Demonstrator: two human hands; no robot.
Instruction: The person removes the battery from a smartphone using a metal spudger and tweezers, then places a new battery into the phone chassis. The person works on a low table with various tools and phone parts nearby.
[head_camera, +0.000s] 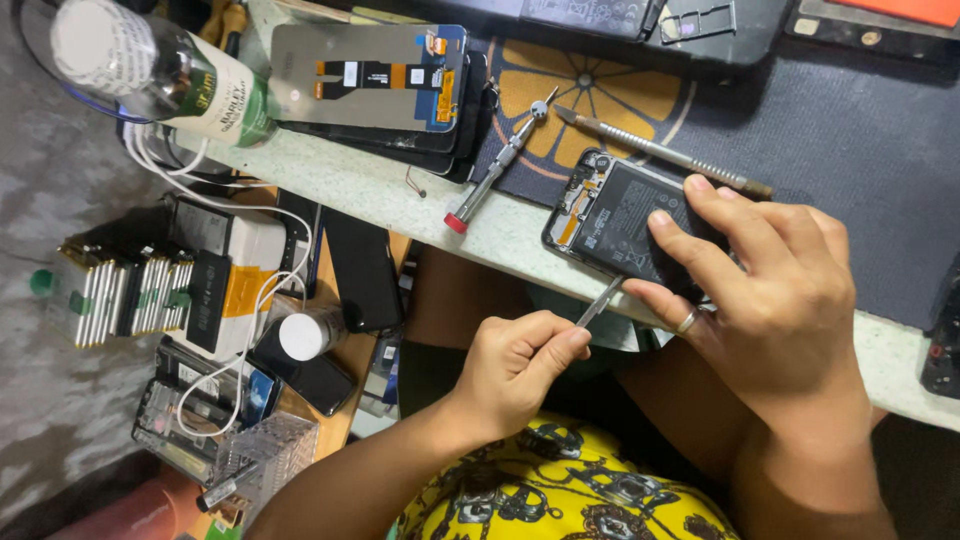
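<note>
The table (400, 195) runs across the upper frame, its right part covered by a dark mat (850, 130). Near its front edge at centre lies an opened smartphone (610, 215), back cover off, battery showing. The right hand (770, 290) presses down on the phone's right side, fingers spread and clamped over it. The left hand (515, 365), below centre, is clenched around a thin metal pry tool (600, 300) whose tip meets the phone's lower edge. At upper centre a stack of phone screens (375, 85) lies flat. A bottle (150, 70) lies at upper left. A red-tipped screwdriver (495, 170) and a metal spudger (660, 150) lie just beside the phone.
</note>
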